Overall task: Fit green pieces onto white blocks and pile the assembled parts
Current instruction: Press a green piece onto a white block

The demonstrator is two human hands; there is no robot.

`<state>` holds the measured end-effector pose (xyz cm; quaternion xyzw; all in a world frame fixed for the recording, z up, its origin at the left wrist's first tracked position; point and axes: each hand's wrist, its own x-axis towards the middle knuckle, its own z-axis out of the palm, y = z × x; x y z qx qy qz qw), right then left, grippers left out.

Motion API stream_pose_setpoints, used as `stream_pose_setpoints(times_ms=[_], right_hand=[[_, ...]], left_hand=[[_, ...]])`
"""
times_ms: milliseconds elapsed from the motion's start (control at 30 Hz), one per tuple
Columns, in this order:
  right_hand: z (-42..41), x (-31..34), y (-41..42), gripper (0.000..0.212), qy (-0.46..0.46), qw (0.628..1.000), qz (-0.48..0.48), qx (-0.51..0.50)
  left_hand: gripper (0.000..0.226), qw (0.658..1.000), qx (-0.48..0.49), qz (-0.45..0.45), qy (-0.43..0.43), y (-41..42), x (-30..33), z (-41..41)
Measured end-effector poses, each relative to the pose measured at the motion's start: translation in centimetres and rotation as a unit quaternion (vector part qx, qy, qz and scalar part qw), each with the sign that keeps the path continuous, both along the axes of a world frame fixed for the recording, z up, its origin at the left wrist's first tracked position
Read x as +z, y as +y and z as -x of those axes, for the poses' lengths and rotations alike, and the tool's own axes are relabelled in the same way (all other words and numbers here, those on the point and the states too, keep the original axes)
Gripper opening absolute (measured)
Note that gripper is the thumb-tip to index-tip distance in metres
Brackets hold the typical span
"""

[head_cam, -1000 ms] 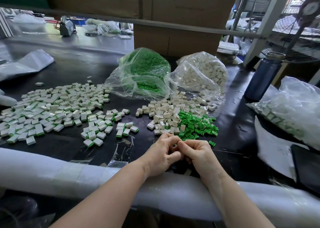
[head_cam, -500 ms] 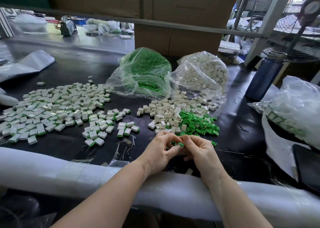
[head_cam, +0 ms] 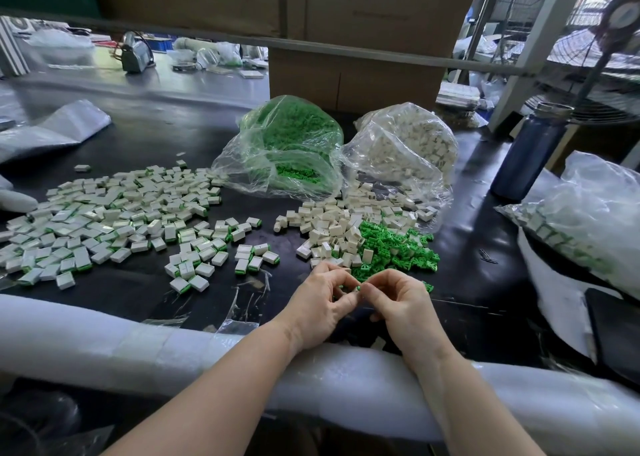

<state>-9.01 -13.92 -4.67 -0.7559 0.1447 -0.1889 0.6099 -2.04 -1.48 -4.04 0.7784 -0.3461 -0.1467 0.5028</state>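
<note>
From the head camera, your left hand [head_cam: 320,303] and right hand [head_cam: 403,303] meet fingertip to fingertip just above the black tabletop [head_cam: 145,293], both with fingers curled. Between them you pinch a small part, a sliver of green and white at the thumbs; which hand carries which piece cannot be told. Your forearms rest on a white foam roll [head_cam: 104,338] padding the table's near edge.

Just beyond your hands lie the loose white blocks [head_cam: 332,227], and touching them on the right, the green pieces [head_cam: 394,247]. The pile of assembled parts [head_cam: 114,220] spreads wide over the left of the table. Behind the loose stock sit two clear bags side by side: a bag of green pieces [head_cam: 287,154] and a bag of white blocks [head_cam: 408,147].

A dark blue bottle [head_cam: 530,154] stands at the right, near another plastic bag [head_cam: 595,213] of parts. Large cardboard boxes [head_cam: 360,33] rise behind, a fan [head_cam: 616,40] at far right, and a cluttered grey bench [head_cam: 104,81] lies beyond on the left.
</note>
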Motion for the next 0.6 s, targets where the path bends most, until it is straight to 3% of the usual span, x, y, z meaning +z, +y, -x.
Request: stream_pose_setpoints(times_ms=[333, 600], right_hand=[[-0.01, 0.04, -0.02, 0.016, -0.017, 1.0, 0.001, -0.021], [0.23, 0.48, -0.14, 0.015, -0.019, 0.996, 0.034, -0.084]], left_hand=[[0.016, 0.999, 0.025, -0.014, -0.018, 0.17, -0.11, -0.11], [0.019, 0.98, 0.159, 0.096, 0.078, 0.33, -0.27, -0.47]])
